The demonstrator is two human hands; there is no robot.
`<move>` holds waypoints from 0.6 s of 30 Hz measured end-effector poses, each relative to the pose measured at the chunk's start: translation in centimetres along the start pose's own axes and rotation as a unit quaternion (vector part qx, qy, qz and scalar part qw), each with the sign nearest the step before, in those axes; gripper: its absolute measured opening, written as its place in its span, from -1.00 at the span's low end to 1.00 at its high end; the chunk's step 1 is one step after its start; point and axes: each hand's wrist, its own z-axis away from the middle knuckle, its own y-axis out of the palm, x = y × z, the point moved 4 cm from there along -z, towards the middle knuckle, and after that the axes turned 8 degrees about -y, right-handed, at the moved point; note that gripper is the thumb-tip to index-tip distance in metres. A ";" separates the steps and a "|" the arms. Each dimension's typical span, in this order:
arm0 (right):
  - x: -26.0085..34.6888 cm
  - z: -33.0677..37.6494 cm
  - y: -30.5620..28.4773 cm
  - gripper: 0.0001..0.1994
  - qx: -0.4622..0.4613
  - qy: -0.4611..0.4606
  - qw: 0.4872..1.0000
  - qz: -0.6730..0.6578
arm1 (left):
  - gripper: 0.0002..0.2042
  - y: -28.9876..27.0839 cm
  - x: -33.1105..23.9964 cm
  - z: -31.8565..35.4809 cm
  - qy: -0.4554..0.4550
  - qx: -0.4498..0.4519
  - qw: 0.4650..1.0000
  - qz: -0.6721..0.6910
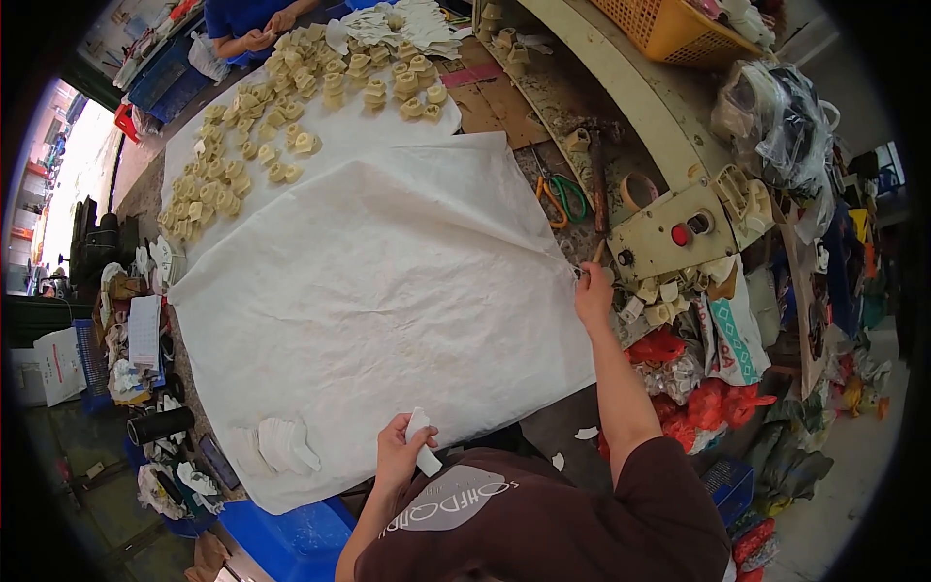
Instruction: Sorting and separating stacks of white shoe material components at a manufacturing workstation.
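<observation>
My left hand (398, 454) is closed round a small white curved strip (419, 441), held upright at the near edge of the table. My right hand (593, 296) reaches to the right edge of a large white sheet (388, 291), its fingers pinched together; what they hold is too small to make out. A thin tan stick (598, 251) shows just beyond those fingers. The wrinkled sheet covers most of the table. On its near left corner lies a stack of white curved pieces (283, 445).
Many cream ring-like pieces (291, 87) crowd the far left. Beyond them another person's hands (262, 37) work. Right of the sheet are scissors (558, 199), a hammer (598, 179), a tape roll (638, 191) and a machine panel with a red button (681, 235). A blue bin (291, 538) stands near left.
</observation>
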 end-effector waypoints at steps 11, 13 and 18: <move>-0.7 -1.2 0.5 -0.36 -0.027 -0.073 0.996 0.045 | -0.71 -1.1 -1.5 1.6 0.060 -0.031 0.996 0.057; -0.4 1.0 -1.3 -0.39 -0.039 -0.064 0.993 0.091 | -0.71 -1.8 -2.9 1.9 0.084 -0.052 0.993 0.063; 1.0 4.7 -0.2 -0.53 0.035 -0.010 0.997 -0.062 | -0.74 -3.3 -4.9 3.6 0.157 -0.083 0.980 0.088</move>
